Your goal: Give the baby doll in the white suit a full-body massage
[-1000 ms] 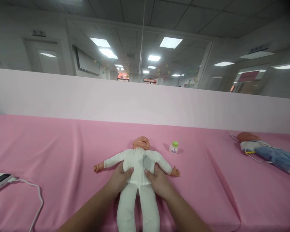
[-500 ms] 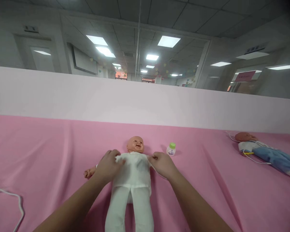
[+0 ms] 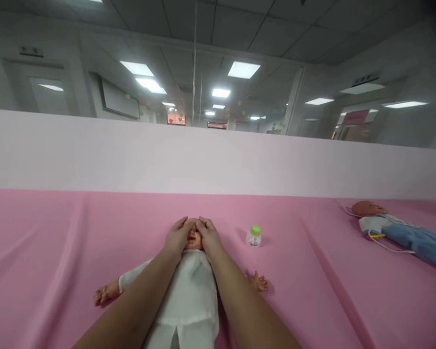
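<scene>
Pink cloth (image 3: 294,300) covers the table. Left hand (image 3: 176,238) and right hand (image 3: 210,237) curl their fingers around the doll's head (image 3: 194,241).

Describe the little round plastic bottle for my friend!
On the wide pink cloth, find the plastic doll dressed in white. Right of its head, the see-through bottle stands upright, and only it has a green cap.

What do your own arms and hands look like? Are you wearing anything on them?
My left hand and right hand are bare, with no gloves. My left forearm and right forearm show no sleeves, watch or bracelet, and I see no bold markings. Any tiny ring would be too hard to make out.
</scene>
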### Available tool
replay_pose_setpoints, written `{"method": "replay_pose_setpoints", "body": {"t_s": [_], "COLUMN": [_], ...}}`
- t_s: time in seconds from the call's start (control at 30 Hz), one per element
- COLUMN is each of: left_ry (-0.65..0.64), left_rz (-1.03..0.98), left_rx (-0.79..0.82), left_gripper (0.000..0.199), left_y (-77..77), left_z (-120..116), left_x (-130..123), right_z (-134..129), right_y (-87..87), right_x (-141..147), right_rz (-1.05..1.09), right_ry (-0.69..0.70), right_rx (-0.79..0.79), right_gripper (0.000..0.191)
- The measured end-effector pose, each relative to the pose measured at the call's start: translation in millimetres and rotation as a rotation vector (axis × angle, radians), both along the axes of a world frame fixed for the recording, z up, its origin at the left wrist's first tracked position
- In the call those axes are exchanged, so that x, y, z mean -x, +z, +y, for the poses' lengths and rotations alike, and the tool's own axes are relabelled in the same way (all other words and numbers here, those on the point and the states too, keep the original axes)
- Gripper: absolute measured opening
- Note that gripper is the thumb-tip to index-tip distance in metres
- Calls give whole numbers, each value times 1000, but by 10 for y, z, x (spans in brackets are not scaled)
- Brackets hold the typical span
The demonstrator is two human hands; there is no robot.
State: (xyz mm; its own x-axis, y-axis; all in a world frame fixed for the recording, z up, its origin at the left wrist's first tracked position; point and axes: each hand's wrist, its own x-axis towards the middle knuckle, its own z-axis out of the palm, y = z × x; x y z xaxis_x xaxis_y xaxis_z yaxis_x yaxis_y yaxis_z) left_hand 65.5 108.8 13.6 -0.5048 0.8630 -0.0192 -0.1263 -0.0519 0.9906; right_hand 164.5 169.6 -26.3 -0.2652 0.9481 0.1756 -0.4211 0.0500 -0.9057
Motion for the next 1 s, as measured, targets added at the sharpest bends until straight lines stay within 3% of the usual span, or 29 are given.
{"method": "replay_pose_setpoints", "body": {"t_s": [0.2, 0.33, 0.53, 0.67, 0.8, 1.0], "left_ry": [35, 94, 121, 83, 51, 92], "left_rz": [-92, -146, -187, -159, -123, -115], "left_rx": [-50, -80, -117, -163, -171, -132], "left_gripper": [56, 41, 44, 44, 53, 38], "left_y": [-190, -217, -240, -233, -250, -266], "left_z": [56, 83, 64, 47, 65, 102], "left_x": [88, 105, 98, 73, 51, 49], "right_z": [41, 75, -2, -20, 27, 88], "right_y": [-48, -102, -56, -30, -59, -74], "right_x": [-22, -2, -67, -103, -74, -68], "right_rz": [-110, -26, 75, 11, -108, -42], "right_ry": [-64, -36, 46, 27, -80, -35], "right_rx": [-74, -46, 6, -57, -104, -53], "right_gripper": [53, 46, 47, 51, 57, 46]}}
